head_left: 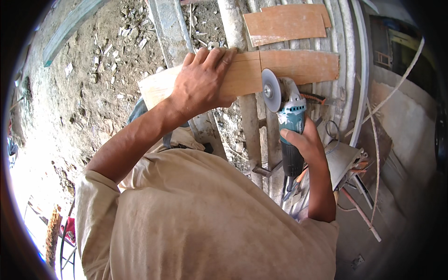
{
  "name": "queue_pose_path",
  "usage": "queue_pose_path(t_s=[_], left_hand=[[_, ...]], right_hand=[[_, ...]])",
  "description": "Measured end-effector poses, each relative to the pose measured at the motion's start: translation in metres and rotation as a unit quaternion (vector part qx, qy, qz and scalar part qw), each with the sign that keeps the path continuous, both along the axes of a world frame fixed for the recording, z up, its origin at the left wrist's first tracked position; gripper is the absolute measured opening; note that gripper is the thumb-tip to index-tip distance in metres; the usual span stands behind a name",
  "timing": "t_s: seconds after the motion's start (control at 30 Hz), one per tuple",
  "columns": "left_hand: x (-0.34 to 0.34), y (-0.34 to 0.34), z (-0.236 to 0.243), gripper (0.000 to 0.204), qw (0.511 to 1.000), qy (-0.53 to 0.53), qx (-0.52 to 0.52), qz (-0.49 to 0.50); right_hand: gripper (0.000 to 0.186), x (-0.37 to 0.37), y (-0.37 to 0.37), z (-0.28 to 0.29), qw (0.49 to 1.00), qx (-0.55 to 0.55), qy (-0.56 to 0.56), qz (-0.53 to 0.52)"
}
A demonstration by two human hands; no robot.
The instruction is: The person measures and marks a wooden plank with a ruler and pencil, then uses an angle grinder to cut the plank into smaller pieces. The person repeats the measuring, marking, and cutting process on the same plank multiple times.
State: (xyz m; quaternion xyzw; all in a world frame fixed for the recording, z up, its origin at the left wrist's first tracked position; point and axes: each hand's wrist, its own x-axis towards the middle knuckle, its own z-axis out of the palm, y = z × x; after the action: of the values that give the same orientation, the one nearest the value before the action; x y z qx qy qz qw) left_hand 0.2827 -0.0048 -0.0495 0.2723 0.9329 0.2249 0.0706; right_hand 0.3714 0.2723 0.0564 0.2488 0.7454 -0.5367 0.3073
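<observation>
A long wood-coloured plank (pixel 249 84) lies across pale metal bars. My left hand (pixel 199 81) grips its left half, fingers bent over the far edge and thumb at the near edge. A thin dark line crosses the plank to the right of that hand. My right hand (pixel 303 140) is wrapped around the teal and black body of an angle grinder (pixel 292 121). The grinder's grey disc (pixel 271 91) stands upright at the plank's near edge, just right of the line. Whether disc and plank touch, or the disc spins, I cannot tell.
Beyond the plank, two flat wood-coloured pieces (pixel 287 24) overlap on the ridged metal surface (pixel 346 42). Hand tools (pixel 361 170) lie to the right, near a hanging rope (pixel 396 88). Rubble-strewn ground (pixel 107 60) spreads on the left, with a greenish beam (pixel 70 32) at the far side.
</observation>
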Motion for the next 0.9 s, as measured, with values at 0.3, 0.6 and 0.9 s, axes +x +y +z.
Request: queue_pose_path(t_s=[0.3,0.6,0.9], left_hand=[[0.001,-0.001,-0.002,0.11,1.0,0.006,0.008,0.003],[0.001,0.0,-0.002,0.101,1.0,0.015,0.02,0.006],[0.001,0.001,-0.003,0.103,1.0,0.021,0.009,0.004]], right_hand=[[0.055,-0.014,-0.009,0.009,0.999,0.018,-0.026,0.004],[0.056,-0.031,-0.01,0.007,1.0,0.023,-0.006,0.02],[0.051,-0.043,-0.018,0.008,0.999,0.025,0.016,0.026]])
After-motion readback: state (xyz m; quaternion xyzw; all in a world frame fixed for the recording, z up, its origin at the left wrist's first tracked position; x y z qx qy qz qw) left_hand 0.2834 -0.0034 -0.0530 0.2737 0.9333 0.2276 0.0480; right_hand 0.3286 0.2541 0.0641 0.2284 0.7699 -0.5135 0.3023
